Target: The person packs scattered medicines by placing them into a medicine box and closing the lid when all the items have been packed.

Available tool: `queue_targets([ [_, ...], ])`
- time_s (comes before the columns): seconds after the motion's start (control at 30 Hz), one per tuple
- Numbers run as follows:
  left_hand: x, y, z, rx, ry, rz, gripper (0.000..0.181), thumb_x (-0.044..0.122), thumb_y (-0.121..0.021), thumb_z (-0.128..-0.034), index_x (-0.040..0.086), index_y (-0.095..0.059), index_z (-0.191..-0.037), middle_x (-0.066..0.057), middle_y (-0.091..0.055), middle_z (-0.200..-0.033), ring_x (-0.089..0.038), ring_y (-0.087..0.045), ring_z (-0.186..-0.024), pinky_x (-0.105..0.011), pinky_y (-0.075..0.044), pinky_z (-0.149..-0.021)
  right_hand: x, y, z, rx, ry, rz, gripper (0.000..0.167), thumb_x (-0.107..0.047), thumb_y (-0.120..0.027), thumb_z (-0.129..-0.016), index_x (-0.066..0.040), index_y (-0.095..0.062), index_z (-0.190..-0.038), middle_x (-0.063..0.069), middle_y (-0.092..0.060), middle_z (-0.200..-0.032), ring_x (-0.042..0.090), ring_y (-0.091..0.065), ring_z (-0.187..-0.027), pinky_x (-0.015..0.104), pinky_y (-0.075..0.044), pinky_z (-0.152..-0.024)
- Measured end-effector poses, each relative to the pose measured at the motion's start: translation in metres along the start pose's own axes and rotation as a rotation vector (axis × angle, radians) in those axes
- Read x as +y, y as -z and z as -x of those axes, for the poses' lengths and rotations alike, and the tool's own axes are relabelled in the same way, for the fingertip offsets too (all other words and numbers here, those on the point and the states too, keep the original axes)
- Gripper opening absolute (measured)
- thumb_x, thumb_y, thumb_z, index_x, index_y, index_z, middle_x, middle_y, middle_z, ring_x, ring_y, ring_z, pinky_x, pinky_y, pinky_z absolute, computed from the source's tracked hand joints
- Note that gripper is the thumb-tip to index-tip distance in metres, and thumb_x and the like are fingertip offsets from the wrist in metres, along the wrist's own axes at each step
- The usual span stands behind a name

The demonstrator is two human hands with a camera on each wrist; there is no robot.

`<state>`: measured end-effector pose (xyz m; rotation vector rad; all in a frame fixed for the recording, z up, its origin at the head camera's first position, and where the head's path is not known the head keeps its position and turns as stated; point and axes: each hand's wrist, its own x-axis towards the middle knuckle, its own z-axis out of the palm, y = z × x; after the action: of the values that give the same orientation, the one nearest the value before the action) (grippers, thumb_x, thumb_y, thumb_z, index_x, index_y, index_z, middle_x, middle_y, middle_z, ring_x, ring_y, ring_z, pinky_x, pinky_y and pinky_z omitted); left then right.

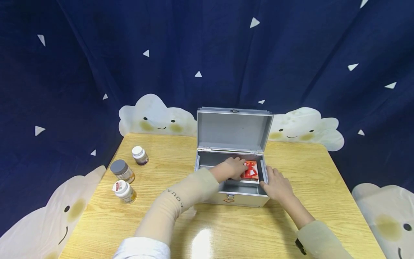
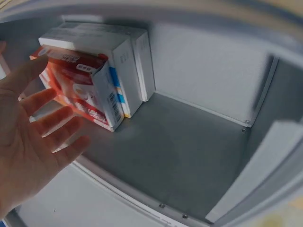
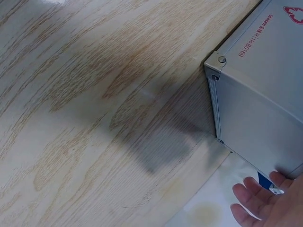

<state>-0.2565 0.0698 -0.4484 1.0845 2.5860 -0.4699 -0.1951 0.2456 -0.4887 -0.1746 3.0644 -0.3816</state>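
Observation:
A silver metal case (image 1: 207,197) stands on the table with its lid (image 1: 231,131) raised. Inside at its right end is a red box (image 1: 250,170), beside white boxes (image 2: 125,61). My left hand (image 1: 235,168) reaches into the case at the red box (image 2: 78,87); the left wrist view shows its fingers spread, loosely bent, and no grip on the box. At the case's right wall (image 3: 258,127) is my right hand (image 1: 279,185), its fingers along the outside and its thumb near the front corner. The right wrist view shows these fingers (image 3: 258,201) slightly bent.
Three bottles stand on the table's left side: a white-capped one (image 1: 140,155) at the back, a grey-capped one (image 1: 123,171), and another white-capped one (image 1: 124,191) nearest me. Behind the wooden table (image 1: 297,162) hangs a dark blue curtain (image 1: 181,43) with pale cloud shapes (image 1: 158,118) below it.

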Motion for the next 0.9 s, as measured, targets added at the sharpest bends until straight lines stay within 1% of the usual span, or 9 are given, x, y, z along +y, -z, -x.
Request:
queue_targets([
  [0.17,-0.003,0.003,0.007,-0.002,-0.012,0.022,0.045,0.038,-0.059,-0.0855,0.029,-0.051,-0.129,0.004,-0.042,-0.135,-0.014,-0.043,-0.115,-0.031,-0.039,-0.093,0.001,0.000,0.000,0.023,0.010,0.005,0.067,-0.030,-0.057,-0.081,0.005,-0.033,-0.132,0.029,-0.048,-0.114,0.044,-0.050,-0.099,0.059,-0.042,-0.074],
  [0.27,-0.006,0.006,0.013,0.007,-0.026,0.034,0.040,0.038,-0.059,-0.0852,0.028,-0.055,-0.124,0.003,-0.043,-0.134,-0.015,-0.043,-0.115,-0.033,-0.039,-0.094,0.000,0.000,0.000,0.018,0.011,0.004,0.066,-0.030,-0.057,-0.081,0.005,-0.033,-0.132,0.029,-0.048,-0.114,0.044,-0.050,-0.099,0.059,-0.042,-0.074],
  [0.3,-0.008,0.006,0.015,0.015,-0.027,0.041,0.042,0.039,-0.060,-0.0852,0.027,-0.054,-0.125,0.003,-0.043,-0.135,-0.015,-0.043,-0.116,-0.033,-0.038,-0.095,0.000,0.000,0.000,0.014,0.010,0.004,0.066,-0.030,-0.057,-0.081,0.005,-0.033,-0.132,0.029,-0.048,-0.114,0.044,-0.050,-0.099,0.059,-0.042,-0.074],
  [0.4,-0.012,0.006,0.022,0.054,-0.031,0.065,0.048,0.041,-0.060,-0.0848,0.027,-0.050,-0.130,0.003,-0.043,-0.134,-0.016,-0.043,-0.117,-0.034,-0.037,-0.097,-0.001,0.000,0.001,0.003,0.003,0.006,0.067,-0.031,-0.056,-0.081,0.005,-0.032,-0.132,0.030,-0.047,-0.115,0.045,-0.049,-0.101,0.060,-0.041,-0.076],
  [0.5,-0.017,0.004,0.029,0.090,-0.022,0.081,0.058,0.042,-0.058,-0.0858,0.026,-0.040,-0.139,0.001,-0.040,-0.139,-0.017,-0.039,-0.124,-0.037,-0.033,-0.102,-0.001,0.001,0.001,-0.006,-0.005,0.011,0.068,-0.031,-0.056,-0.082,0.006,-0.032,-0.133,0.030,-0.047,-0.116,0.045,-0.049,-0.102,0.060,-0.040,-0.077],
  [0.67,-0.026,0.000,0.041,0.134,-0.008,0.126,0.060,0.040,-0.058,-0.0870,0.024,-0.037,-0.140,-0.002,-0.034,-0.144,-0.021,-0.031,-0.132,-0.042,-0.026,-0.107,-0.001,0.001,0.001,-0.006,-0.009,0.011,0.067,-0.032,-0.056,-0.082,0.005,-0.031,-0.133,0.029,-0.047,-0.116,0.045,-0.049,-0.101,0.060,-0.039,-0.077],
  [0.77,-0.031,-0.002,0.049,0.174,-0.007,0.153,0.061,0.040,-0.059,-0.0865,0.022,-0.036,-0.141,-0.003,-0.034,-0.144,-0.023,-0.030,-0.133,-0.044,-0.025,-0.107,-0.001,0.001,0.001,-0.003,-0.009,0.009,0.067,-0.032,-0.056,-0.082,0.004,-0.031,-0.133,0.029,-0.047,-0.116,0.045,-0.049,-0.102,0.060,-0.039,-0.078],
  [0.9,-0.041,-0.007,0.061,0.252,-0.009,0.163,0.061,0.038,-0.059,-0.0866,0.018,-0.038,-0.140,-0.005,-0.036,-0.142,-0.023,-0.033,-0.131,-0.044,-0.026,-0.107,0.000,0.001,0.000,-0.004,-0.010,0.003,0.067,-0.031,-0.056,-0.082,0.004,-0.031,-0.134,0.029,-0.047,-0.117,0.045,-0.048,-0.103,0.060,-0.038,-0.080],
])
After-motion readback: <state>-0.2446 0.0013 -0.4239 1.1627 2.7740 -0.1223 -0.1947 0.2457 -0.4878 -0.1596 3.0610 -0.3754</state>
